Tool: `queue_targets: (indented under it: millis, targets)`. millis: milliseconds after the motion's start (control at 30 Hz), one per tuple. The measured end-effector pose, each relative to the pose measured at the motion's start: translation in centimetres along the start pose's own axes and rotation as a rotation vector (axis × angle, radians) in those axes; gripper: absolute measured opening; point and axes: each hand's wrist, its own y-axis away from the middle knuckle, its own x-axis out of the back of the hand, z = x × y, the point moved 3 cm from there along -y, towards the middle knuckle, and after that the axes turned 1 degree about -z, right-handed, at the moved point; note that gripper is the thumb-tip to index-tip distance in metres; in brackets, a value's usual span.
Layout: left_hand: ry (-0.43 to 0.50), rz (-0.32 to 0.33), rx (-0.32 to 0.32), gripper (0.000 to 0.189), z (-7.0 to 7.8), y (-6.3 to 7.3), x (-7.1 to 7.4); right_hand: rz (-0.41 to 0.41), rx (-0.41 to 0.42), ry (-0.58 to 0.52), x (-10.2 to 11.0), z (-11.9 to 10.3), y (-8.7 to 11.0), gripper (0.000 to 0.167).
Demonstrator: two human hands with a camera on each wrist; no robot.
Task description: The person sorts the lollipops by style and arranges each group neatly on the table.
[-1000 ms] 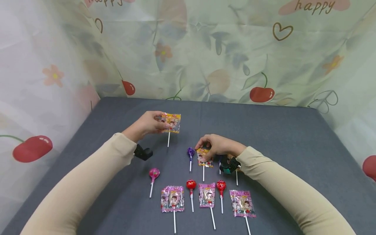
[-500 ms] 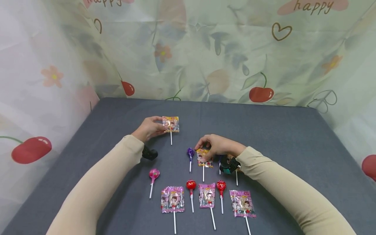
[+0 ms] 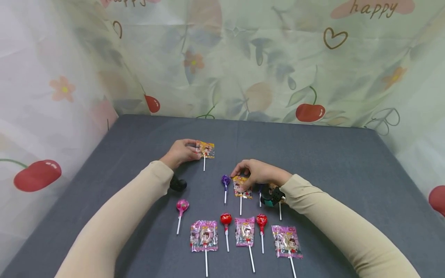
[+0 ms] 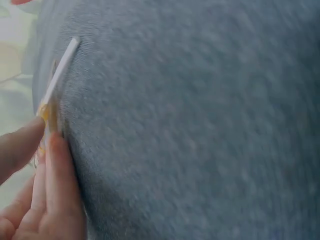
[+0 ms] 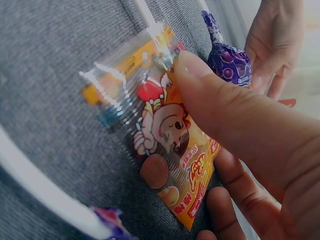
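Note:
My left hand (image 3: 182, 151) pinches the left side of a flat lollipop in an orange-and-clear wrapper (image 3: 209, 150), its white stick pointing toward me. The left wrist view shows thumb and fingers on either side of that wrapper, close over the grey cloth. My right hand (image 3: 261, 171) holds another orange-wrapped lollipop (image 3: 238, 184) in the middle. From the right wrist, the thumb lies across its printed wrapper (image 5: 165, 120), with fingers curled at the far edge. Just left of it lies a round purple lollipop (image 3: 225, 180). Under the right wrist, more lollipops are partly hidden.
Nearer me lie pink-wrapped flat lollipops (image 3: 204, 236), red round lollipops (image 3: 226, 219) between them, and a pink round lollipop (image 3: 182, 205) to the left. Grey cloth (image 3: 313, 154) covers the table. A printed curtain (image 3: 222, 77) stands behind it and at both sides.
My left hand has come slightly right and nearer with its orange-wrapped lollipop, lower toward the cloth. The right hand stays in place on its lollipop.

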Motion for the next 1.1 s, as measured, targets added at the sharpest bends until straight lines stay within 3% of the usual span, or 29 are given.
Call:
queue_targets:
  millis: [100,233,1100]
  targets:
    - [-0.126,0.032,-0.023,0.064,0.14,0.19,0.02,0.005,-0.001,0.008,-0.03,0.01,0.02,0.04]
    - [-0.2,0.047,-0.037,0.058,0.0,0.35,0.09,0.006,-0.005,0.011,-0.02,0.08,-0.04,0.04]
    - [-0.417,0.129,-0.048,0.049,0.28,0.24,0.18,0.015,-0.012,0.023,0.11,0.13,-0.03,0.04]
